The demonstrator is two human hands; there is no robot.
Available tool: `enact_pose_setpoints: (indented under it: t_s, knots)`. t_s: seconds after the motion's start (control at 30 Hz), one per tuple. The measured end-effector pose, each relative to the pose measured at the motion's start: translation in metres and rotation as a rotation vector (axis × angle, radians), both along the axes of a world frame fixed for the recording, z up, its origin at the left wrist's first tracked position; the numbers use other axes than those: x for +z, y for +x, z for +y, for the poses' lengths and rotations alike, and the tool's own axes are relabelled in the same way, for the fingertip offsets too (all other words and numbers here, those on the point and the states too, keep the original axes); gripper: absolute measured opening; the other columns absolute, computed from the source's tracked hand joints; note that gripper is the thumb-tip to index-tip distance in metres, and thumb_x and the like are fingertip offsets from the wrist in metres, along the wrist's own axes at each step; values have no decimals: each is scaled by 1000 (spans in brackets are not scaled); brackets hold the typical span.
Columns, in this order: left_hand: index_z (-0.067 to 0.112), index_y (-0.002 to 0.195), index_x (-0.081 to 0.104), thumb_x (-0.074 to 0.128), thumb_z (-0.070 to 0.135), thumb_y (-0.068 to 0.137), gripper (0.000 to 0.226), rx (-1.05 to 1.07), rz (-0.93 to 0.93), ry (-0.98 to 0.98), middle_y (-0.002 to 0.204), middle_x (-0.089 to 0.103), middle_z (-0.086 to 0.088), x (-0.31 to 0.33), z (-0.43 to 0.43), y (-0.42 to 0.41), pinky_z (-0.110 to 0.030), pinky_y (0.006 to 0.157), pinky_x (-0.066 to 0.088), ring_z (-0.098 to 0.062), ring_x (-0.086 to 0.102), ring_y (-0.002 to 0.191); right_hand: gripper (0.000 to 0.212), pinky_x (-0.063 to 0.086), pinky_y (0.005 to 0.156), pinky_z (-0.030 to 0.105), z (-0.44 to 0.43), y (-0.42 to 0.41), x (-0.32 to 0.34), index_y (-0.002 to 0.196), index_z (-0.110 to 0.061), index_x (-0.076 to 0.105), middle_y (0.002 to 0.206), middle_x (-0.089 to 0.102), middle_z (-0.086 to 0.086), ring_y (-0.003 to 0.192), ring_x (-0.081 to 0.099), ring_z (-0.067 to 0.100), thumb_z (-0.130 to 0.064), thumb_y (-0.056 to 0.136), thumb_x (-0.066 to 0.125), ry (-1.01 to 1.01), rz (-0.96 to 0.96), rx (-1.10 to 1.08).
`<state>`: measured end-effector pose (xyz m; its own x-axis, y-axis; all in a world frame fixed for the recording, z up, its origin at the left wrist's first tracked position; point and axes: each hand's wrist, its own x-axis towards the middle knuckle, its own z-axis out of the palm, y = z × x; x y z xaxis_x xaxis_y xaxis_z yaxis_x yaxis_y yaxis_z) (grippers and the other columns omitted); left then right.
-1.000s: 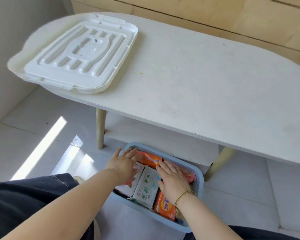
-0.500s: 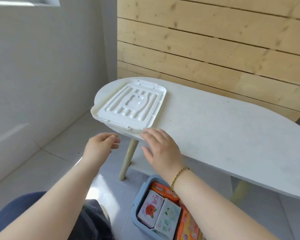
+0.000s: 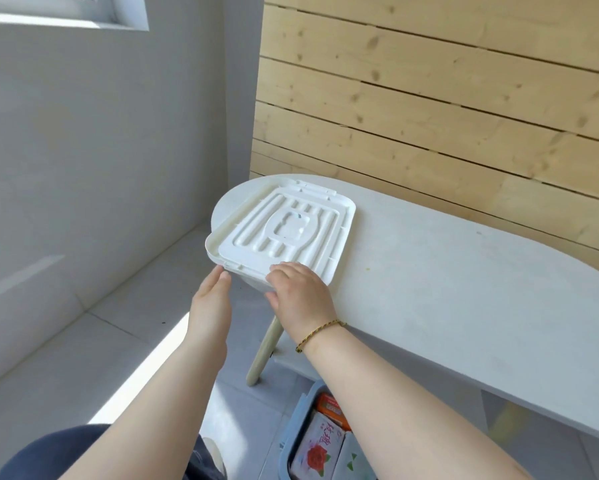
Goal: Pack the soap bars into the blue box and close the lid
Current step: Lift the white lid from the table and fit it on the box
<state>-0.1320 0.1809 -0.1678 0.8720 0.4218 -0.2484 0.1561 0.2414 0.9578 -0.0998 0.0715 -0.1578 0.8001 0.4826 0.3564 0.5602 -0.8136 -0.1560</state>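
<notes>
Just beyond both hands, the white lid lies on the desk, long axis running away; right hand rests fingers on its near edge, left hand open beside its corner, neither gripping.

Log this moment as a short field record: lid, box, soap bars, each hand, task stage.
lid: white lid, lying on the left end of the white table, near corner past the edge
box: blue box on the floor beside the table, open
soap bars: wrapped soap bars inside the box
left hand: left hand open, fingertips at the lid's near corner
right hand: right hand with fingers on the lid's near edge; firm grip cannot be told
task stage: bars packed, lid not yet on
</notes>
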Motion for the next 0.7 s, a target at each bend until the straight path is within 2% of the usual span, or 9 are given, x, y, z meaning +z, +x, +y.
enact_pose_setpoints:
  t_s: [0.03, 0.1, 0.27, 0.33, 0.4, 0.47, 0.53, 0.6, 0.7]
  knots:
    - [24, 132, 41, 36, 28, 95, 38, 4, -7, -3, 140, 42, 6, 0, 0, 0, -25, 93, 22, -11, 35, 129, 12, 38, 85, 32, 0, 1, -1, 90, 3, 62, 101, 66, 17, 101, 57, 28, -4, 81, 55, 10, 48, -5]
    - [26, 131, 42, 37, 33, 94, 38, 13, -9, -9, 140, 43, 4, 0, 0, -1, -24, 92, 22, -10, 35, 129, 12, 32, 75, 31, -1, 3, -2, 87, -1, 56, 99, 63, 19, 97, 54, 30, 1, 85, 44, 33, 49, -26]
    - [36, 124, 47, 37, 35, 94, 32, -16, -92, -24, 134, 45, 12, 1, 2, -9, -24, 95, 25, -8, 38, 127, 23, 42, 85, 37, -10, -5, 10, 103, 6, 58, 107, 64, 19, 101, 58, 33, 2, 86, 44, 112, -77, -10]
    - [45, 107, 52, 35, 34, 95, 23, -43, -134, -53, 125, 46, 16, 3, 0, -13, -26, 96, 28, -6, 42, 119, 15, 52, 70, 35, -18, -15, 22, 88, 8, 64, 91, 71, 20, 83, 68, 32, 3, 78, 54, 202, -176, 11]
    - [44, 113, 47, 33, 32, 96, 25, -58, -154, -54, 120, 44, 17, 6, -1, -16, -27, 96, 28, -7, 41, 117, 12, 48, 65, 25, -28, -30, 36, 79, 8, 66, 86, 74, 17, 75, 70, 26, 5, 72, 58, 407, -241, 13]
    - [31, 134, 35, 31, 31, 97, 37, -78, -149, -55, 124, 41, 14, 10, -3, -20, -27, 99, 27, -9, 38, 123, 14, 42, 68, 11, -41, -46, 52, 84, 5, 66, 86, 71, 7, 78, 63, 12, 1, 78, 55, 634, -160, 14]
    - [27, 139, 27, 31, 32, 97, 42, -129, -131, -35, 136, 37, 15, 13, -5, -22, -28, 102, 25, -9, 34, 129, 13, 37, 62, 0, -60, -59, 67, 80, -10, 65, 72, 61, -10, 69, 53, -1, -4, 83, 54, 803, -57, -30]
    - [29, 140, 22, 29, 37, 96, 45, -183, -108, -22, 147, 29, 15, 16, -12, -25, -30, 108, 21, -10, 29, 135, 28, 35, 51, 2, -83, -71, 80, 67, -26, 55, 59, 51, -16, 54, 48, -6, -5, 85, 56, 922, 15, -77]
    - [34, 141, 14, 29, 43, 94, 50, -222, -59, -6, 152, 18, 13, 23, -24, -31, -39, 116, 13, -14, 21, 139, 33, 34, 48, 7, -110, -90, 92, 61, -27, 52, 52, 51, -12, 47, 45, -3, -5, 86, 56, 1147, 95, -79]
